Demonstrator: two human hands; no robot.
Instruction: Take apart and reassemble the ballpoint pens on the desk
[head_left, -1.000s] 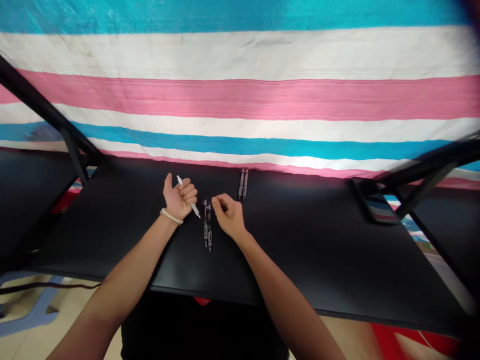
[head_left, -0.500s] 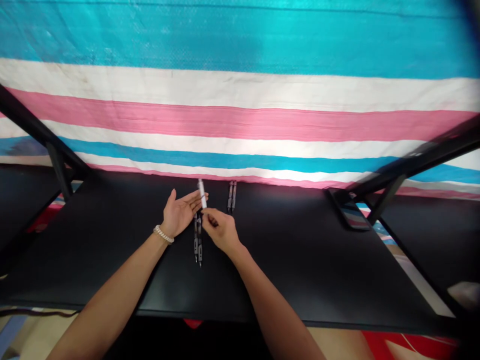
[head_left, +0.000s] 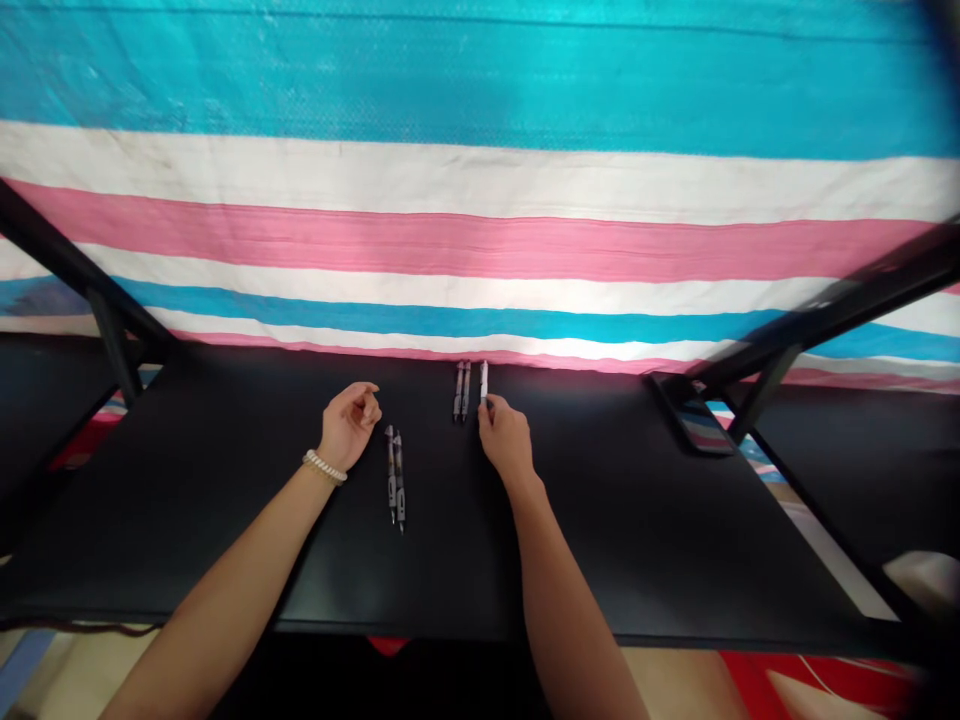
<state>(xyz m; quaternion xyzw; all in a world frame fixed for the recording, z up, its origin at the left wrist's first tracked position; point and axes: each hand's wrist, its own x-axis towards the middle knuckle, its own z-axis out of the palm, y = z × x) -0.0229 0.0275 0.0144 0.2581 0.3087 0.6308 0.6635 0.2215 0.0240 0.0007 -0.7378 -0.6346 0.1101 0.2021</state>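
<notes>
My right hand (head_left: 507, 438) is closed on the lower end of a white pen (head_left: 484, 380), which points away from me at the back of the table. Just left of it, two grey-and-black pens (head_left: 461, 391) lie side by side. Another pair of dark pens with grey grips (head_left: 396, 482) rests nearer to me, tips towards me. Left of that pair is my left hand (head_left: 351, 425), palm turned up, its fingers loosely bent and a little apart, holding nothing. A pale coiled band (head_left: 325, 467) circles my left wrist.
The black table (head_left: 600, 540) ends at a striped blue, white and pink sheet (head_left: 480, 245) behind it. A phone-like dark slab (head_left: 694, 415) lies at the back right. Black slanted bars (head_left: 832, 320) rise at both sides.
My right hand has carried the white pen rightwards, from beside my left hand to just right of the back pair. My left hand's fingers, stretched out before, have curled.
</notes>
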